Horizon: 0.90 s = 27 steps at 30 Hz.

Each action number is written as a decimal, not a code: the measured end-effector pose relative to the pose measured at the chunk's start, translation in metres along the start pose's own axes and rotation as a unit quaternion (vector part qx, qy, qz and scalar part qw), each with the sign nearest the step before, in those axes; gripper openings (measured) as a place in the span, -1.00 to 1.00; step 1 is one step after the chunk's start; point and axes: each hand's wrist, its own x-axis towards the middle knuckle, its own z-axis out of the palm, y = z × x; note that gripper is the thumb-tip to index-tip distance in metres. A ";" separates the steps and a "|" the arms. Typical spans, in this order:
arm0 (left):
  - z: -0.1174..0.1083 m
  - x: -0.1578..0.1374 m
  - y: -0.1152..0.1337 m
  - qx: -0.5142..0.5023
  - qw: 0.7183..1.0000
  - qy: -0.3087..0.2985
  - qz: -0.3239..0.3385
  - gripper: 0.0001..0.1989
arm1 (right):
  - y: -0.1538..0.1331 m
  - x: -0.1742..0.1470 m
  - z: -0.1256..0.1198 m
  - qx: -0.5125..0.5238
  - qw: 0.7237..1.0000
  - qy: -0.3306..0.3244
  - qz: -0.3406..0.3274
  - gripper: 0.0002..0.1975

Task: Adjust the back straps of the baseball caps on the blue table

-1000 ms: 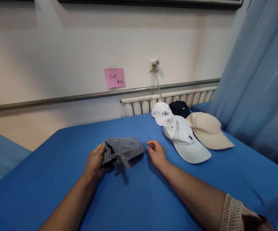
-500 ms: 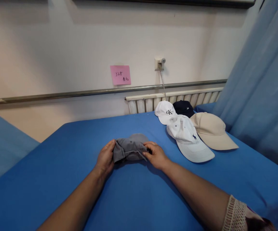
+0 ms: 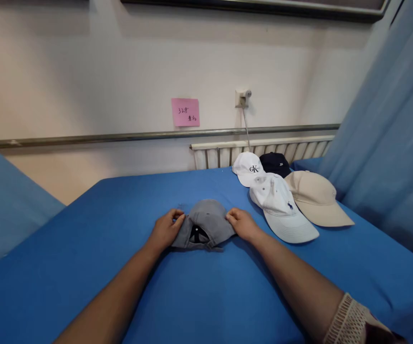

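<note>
A grey baseball cap [image 3: 211, 220] rests on the blue-covered table in front of me, its back opening and strap facing me. My left hand [image 3: 166, 229] pinches the cap's left edge between thumb and fingers. On the opposite side, my right hand [image 3: 244, 223] grips the right edge the same way. The cap's brim is hidden behind its crown.
To the right lie a white cap with a blue logo [image 3: 276, 205], a beige cap [image 3: 317, 196], a white lettered cap [image 3: 248, 167] and a dark navy cap [image 3: 275, 164]. Behind the blue table [image 3: 199, 296] stand a radiator [image 3: 224, 155] and a wall rail [image 3: 120, 137]. A blue curtain [image 3: 385, 124] hangs at right.
The grey cap's folded-up back has come down, so its rounded crown and back opening now show. Both hands have shifted to its sides, the right one moving slightly outward.
</note>
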 end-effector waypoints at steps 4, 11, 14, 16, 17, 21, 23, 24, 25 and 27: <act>-0.005 -0.007 0.009 -0.012 0.998 0.061 0.018 -0.66 | -0.002 0.000 0.000 -0.055 0.997 0.038 0.049 -0.88; -0.016 -0.047 0.047 -0.063 0.973 -0.022 0.219 -0.71 | -0.044 -0.037 -0.009 0.053 0.951 0.071 -0.297 -0.75; -0.005 -0.045 0.040 -0.058 0.974 -0.119 0.183 -0.62 | -0.048 -0.044 0.009 0.063 0.947 -0.097 -0.301 -0.78; 0.003 -0.039 0.031 -0.083 0.976 -0.126 0.156 -0.62 | -0.043 -0.040 0.020 0.054 0.963 -0.111 -0.239 -0.81; 0.005 -0.036 0.027 -0.098 0.978 -0.116 0.143 -0.62 | -0.038 -0.036 0.023 0.066 0.970 -0.109 -0.206 -0.81; 0.002 -0.032 0.024 -0.109 0.990 -0.032 0.088 -0.64 | -0.023 -0.023 0.026 0.145 0.974 -0.116 -0.130 -0.78; -0.006 -0.036 0.029 -0.093 0.993 0.006 0.074 -0.66 | -0.019 -0.021 0.024 0.176 0.970 -0.127 -0.111 -0.79; -0.010 -0.039 0.032 -0.086 0.994 0.020 0.071 -0.66 | -0.018 -0.020 0.024 0.192 0.967 -0.131 -0.100 -0.79; -0.014 -0.042 0.035 -0.078 0.994 0.028 0.073 -0.67 | -0.017 -0.020 0.024 0.208 0.964 -0.138 -0.088 -0.79; -0.019 -0.050 0.042 -0.068 0.993 0.018 0.090 -0.70 | -0.017 -0.020 0.023 0.230 0.959 -0.151 -0.073 -0.79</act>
